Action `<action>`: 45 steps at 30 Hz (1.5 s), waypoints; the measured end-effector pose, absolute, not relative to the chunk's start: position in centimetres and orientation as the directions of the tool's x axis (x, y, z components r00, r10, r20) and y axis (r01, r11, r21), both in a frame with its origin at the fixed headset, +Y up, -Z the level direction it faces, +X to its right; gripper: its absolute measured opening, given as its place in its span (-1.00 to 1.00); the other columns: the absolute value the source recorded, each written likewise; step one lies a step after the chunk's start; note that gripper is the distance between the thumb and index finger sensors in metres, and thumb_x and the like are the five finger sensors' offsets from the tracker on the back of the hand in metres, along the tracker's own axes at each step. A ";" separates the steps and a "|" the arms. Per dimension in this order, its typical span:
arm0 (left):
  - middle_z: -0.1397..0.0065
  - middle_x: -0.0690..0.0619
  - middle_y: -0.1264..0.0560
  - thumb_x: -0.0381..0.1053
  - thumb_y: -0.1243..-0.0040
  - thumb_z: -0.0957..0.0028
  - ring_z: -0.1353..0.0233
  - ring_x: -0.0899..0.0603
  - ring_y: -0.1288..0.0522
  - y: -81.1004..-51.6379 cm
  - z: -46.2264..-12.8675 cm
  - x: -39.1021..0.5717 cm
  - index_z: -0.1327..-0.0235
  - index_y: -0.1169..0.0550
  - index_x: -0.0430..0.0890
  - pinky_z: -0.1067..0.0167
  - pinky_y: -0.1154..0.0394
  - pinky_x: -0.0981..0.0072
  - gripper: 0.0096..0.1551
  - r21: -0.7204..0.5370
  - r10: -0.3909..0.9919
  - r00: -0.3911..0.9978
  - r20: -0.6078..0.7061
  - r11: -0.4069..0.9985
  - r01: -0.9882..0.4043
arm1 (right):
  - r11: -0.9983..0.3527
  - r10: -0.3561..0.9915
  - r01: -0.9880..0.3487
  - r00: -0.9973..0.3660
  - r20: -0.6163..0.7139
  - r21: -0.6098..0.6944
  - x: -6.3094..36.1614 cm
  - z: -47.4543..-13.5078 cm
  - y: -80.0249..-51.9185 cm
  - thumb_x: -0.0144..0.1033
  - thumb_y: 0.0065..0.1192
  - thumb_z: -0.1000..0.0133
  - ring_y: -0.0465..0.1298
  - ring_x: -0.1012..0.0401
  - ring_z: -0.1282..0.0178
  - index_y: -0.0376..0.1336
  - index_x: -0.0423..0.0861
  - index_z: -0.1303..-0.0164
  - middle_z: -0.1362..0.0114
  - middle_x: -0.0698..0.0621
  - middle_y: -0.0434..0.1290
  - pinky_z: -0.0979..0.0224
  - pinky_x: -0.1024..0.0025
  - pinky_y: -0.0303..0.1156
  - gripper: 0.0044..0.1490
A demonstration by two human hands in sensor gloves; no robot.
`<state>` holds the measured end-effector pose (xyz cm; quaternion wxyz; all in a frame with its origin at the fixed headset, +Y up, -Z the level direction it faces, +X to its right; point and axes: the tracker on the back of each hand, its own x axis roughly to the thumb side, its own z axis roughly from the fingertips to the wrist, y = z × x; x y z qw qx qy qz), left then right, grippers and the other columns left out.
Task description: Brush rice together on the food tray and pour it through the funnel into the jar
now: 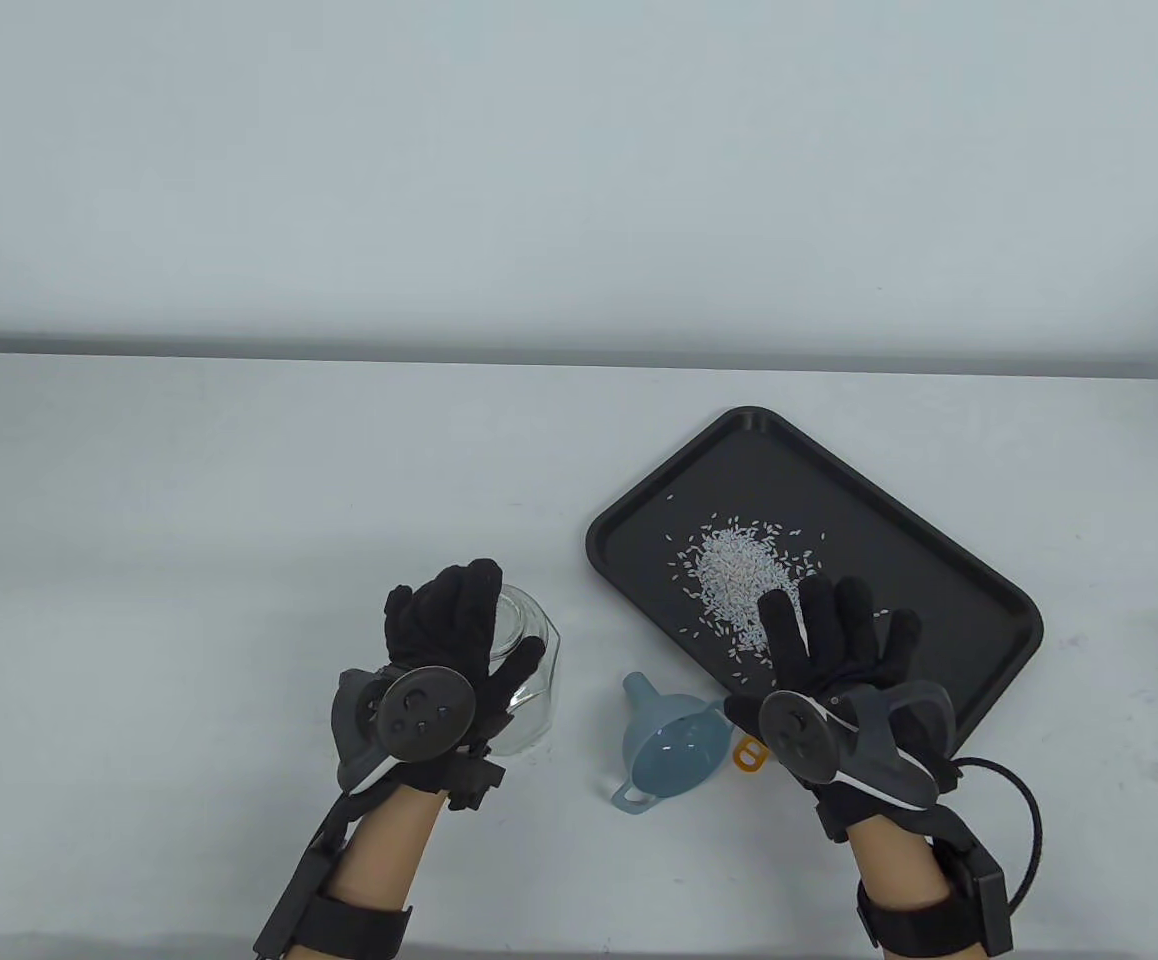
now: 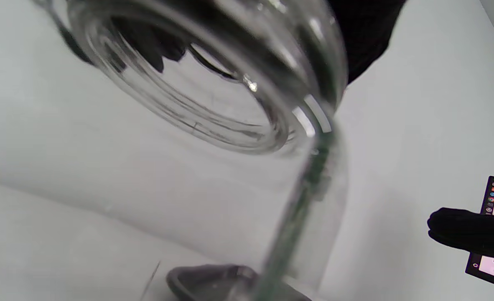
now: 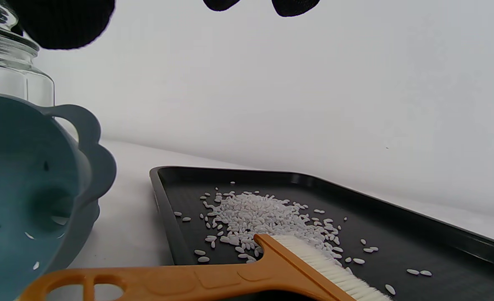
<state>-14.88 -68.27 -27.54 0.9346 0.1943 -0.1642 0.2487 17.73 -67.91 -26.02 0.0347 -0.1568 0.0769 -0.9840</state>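
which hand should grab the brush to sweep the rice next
Right. The right hand hovers open directly over the brush by the rice, while the left hand holds the jar.

Tray (image 1: 949, 570): black, uniform, no pattern. Rice (image 1: 734, 570): white grains, densely piled at the centre and scattered singly at the edges. Funnel (image 1: 664, 745): pale blue-grey throughout. Brush (image 3: 213, 280): orange handle, white bristles. Jar (image 1: 529, 680): clear, colourless glass. Counter (image 1: 239, 500): plain white, matching the pale wall behind. Left hand (image 1: 439, 640) and right hand (image 1: 819, 650): black gloves, each carrying a dark grey tracker.
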 end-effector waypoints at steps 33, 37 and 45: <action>-0.44 -0.63 -0.20 0.09 -0.23 -0.09 -0.34 -0.75 -0.24 -72.8 -28.5 -26.7 -0.57 -0.18 -0.40 -0.28 0.10 -0.73 -0.04 0.296 0.462 0.886 0.043 0.841 -0.453 | -0.984 -0.088 0.041 -0.958 0.274 -0.171 18.4 -25.9 -67.7 0.31 -0.01 -0.06 -0.19 -0.51 -0.61 -0.30 -0.23 -0.62 -0.67 -0.43 -0.24 -0.27 -0.65 -0.34 0.22; -0.45 -0.62 -0.19 0.09 -0.23 -0.09 -0.35 -0.76 -0.23 -74.1 -29.2 -26.5 -0.58 -0.17 -0.40 -0.28 0.11 -0.74 -0.04 0.160 0.343 0.939 -0.008 0.928 -0.337 | -0.986 -0.089 0.048 -0.960 0.266 -0.160 18.5 -26.0 -67.7 0.31 -0.01 -0.07 -0.19 -0.52 -0.60 -0.30 -0.23 -0.62 -0.66 -0.43 -0.24 -0.27 -0.65 -0.34 0.21; -0.45 -0.64 -0.18 0.07 -0.22 -0.09 -0.36 -0.77 -0.22 -75.8 -29.6 -26.8 -0.58 -0.16 -0.41 -0.28 0.13 -0.74 -0.04 0.032 0.302 0.951 -0.066 0.953 -0.300 | -0.990 -0.094 0.063 -0.963 0.254 -0.130 18.5 -26.0 -67.8 0.32 -0.02 -0.07 -0.19 -0.52 -0.60 -0.30 -0.24 -0.62 -0.66 -0.44 -0.24 -0.27 -0.64 -0.33 0.21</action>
